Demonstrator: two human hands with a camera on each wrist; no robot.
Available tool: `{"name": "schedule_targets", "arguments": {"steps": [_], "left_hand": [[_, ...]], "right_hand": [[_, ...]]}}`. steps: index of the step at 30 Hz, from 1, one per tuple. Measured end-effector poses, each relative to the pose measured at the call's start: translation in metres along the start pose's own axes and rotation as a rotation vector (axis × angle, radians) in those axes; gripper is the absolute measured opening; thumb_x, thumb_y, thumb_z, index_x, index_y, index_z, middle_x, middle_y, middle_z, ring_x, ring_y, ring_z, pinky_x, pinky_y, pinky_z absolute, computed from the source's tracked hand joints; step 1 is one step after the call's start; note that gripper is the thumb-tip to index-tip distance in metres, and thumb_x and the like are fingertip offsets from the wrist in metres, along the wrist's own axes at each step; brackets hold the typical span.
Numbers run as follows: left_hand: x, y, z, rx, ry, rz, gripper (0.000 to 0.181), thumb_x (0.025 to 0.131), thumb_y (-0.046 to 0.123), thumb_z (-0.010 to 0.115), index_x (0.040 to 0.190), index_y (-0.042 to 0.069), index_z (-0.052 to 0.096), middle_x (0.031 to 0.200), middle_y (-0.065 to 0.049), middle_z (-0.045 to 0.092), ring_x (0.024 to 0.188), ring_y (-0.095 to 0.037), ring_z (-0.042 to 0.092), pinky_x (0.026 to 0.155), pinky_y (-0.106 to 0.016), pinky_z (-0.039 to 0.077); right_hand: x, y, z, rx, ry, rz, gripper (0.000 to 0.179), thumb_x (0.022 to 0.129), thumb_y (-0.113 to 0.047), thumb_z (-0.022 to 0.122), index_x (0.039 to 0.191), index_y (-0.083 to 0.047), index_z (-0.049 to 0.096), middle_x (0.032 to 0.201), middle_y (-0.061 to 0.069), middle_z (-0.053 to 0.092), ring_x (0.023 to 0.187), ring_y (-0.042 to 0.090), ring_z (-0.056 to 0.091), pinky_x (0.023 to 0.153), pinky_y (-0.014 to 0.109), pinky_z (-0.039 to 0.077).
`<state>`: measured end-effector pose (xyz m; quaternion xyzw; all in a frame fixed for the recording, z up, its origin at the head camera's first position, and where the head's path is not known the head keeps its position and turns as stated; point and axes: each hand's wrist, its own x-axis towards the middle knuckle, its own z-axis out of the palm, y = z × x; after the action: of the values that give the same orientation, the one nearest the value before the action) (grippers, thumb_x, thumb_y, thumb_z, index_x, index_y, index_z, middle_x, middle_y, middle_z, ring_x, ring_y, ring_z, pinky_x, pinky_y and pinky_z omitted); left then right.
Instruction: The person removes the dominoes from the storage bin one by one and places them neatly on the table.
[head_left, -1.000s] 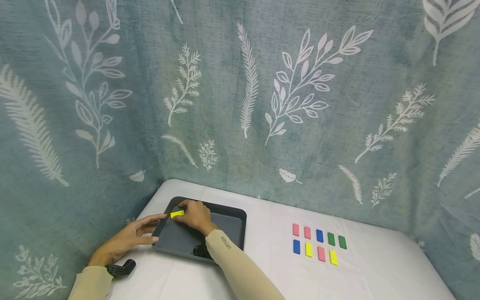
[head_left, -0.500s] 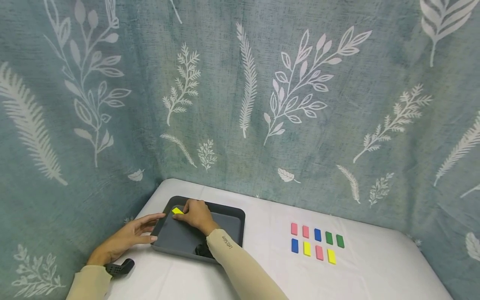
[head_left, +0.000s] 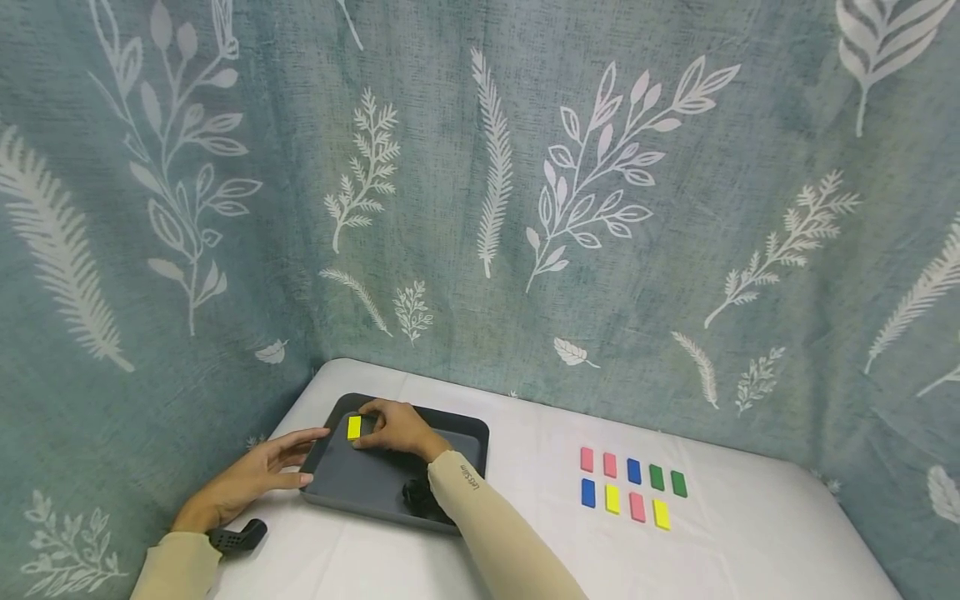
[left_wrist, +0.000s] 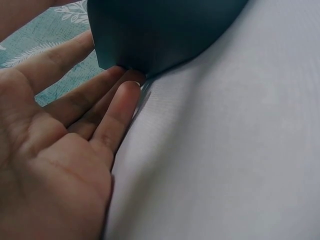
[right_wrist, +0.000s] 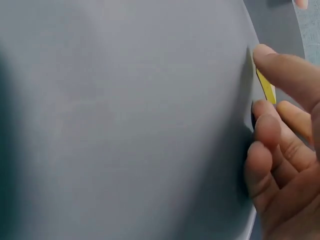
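A small rectangular yellow block (head_left: 354,427) lies lengthwise near the left end of the dark grey baking tray (head_left: 352,479). My right hand (head_left: 401,429) reaches into the tray and pinches the block by its two ends, thumb at the near end and forefinger at the far one. The right wrist view shows part of the block (right_wrist: 267,87) between thumb and finger. Outside the tray, my left hand (head_left: 262,475) touches its left wall with extended fingers. In the left wrist view those fingers (left_wrist: 115,112) rest against the tray's outer corner (left_wrist: 135,45).
Right of the tray, two rows of small blocks lie on the white cloth: pink (head_left: 587,459), blue (head_left: 633,472), green (head_left: 657,477) and yellow (head_left: 612,499). A patterned curtain (head_left: 450,208) closes off the table's back and left.
The yellow block has turned from lying crosswise, through a slant, to pointing away from me. My right hand turned with it. The left hand stays at the tray wall.
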<state>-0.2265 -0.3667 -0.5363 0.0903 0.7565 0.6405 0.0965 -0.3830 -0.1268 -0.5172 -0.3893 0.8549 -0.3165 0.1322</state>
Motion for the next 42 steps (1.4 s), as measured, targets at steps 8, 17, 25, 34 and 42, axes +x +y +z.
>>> {"name": "schedule_targets", "arguments": {"steps": [8,17,25,34,42], "left_hand": [[0.011,0.001,0.008,-0.014,0.002,-0.034,0.072,0.097,0.014,0.072,0.160,0.016,0.038,0.164,-0.014,0.030,0.145,-0.043,0.029,0.110,-0.060,0.032],[0.014,0.002,0.012,-0.005,-0.009,-0.038,0.073,0.096,0.016,0.073,0.160,0.015,0.037,0.165,-0.017,0.027,0.147,-0.048,0.025,0.111,-0.067,0.028],[0.010,0.005,0.010,0.025,-0.008,-0.050,0.074,0.097,0.017,0.072,0.160,0.013,0.035,0.165,-0.019,0.025,0.146,-0.049,0.024,0.111,-0.068,0.028],[0.004,0.003,0.005,0.040,0.008,-0.053,0.075,0.097,0.017,0.072,0.161,0.012,0.033,0.166,-0.020,0.023,0.146,-0.050,0.023,0.108,-0.069,0.030],[-0.001,0.003,0.003,0.030,-0.002,-0.053,0.075,0.098,0.016,0.070,0.162,0.011,0.031,0.167,-0.020,0.020,0.146,-0.052,0.021,0.107,-0.067,0.034]], "right_hand": [[-0.008,0.003,-0.002,-0.105,0.054,0.016,0.047,0.088,-0.030,0.083,0.128,-0.009,0.070,0.069,-0.010,0.063,0.058,0.004,0.056,0.060,0.019,0.045],[-0.020,0.001,-0.011,-0.078,0.055,0.004,0.044,0.091,-0.029,0.081,0.128,-0.007,0.070,0.068,-0.011,0.065,0.059,0.002,0.059,0.093,0.029,0.051],[-0.034,-0.002,-0.029,-0.038,0.045,0.019,0.046,0.092,-0.028,0.080,0.132,-0.010,0.067,0.070,-0.011,0.068,0.057,0.009,0.064,0.093,0.037,0.053],[-0.058,0.002,-0.058,-0.064,0.064,0.005,0.049,0.092,-0.031,0.080,0.134,-0.009,0.065,0.074,-0.010,0.065,0.061,0.007,0.060,0.061,0.021,0.049],[-0.089,0.018,-0.078,-0.093,0.101,0.013,0.049,0.092,-0.032,0.079,0.134,-0.012,0.065,0.074,-0.009,0.064,0.060,0.008,0.057,0.064,0.022,0.049]]}}
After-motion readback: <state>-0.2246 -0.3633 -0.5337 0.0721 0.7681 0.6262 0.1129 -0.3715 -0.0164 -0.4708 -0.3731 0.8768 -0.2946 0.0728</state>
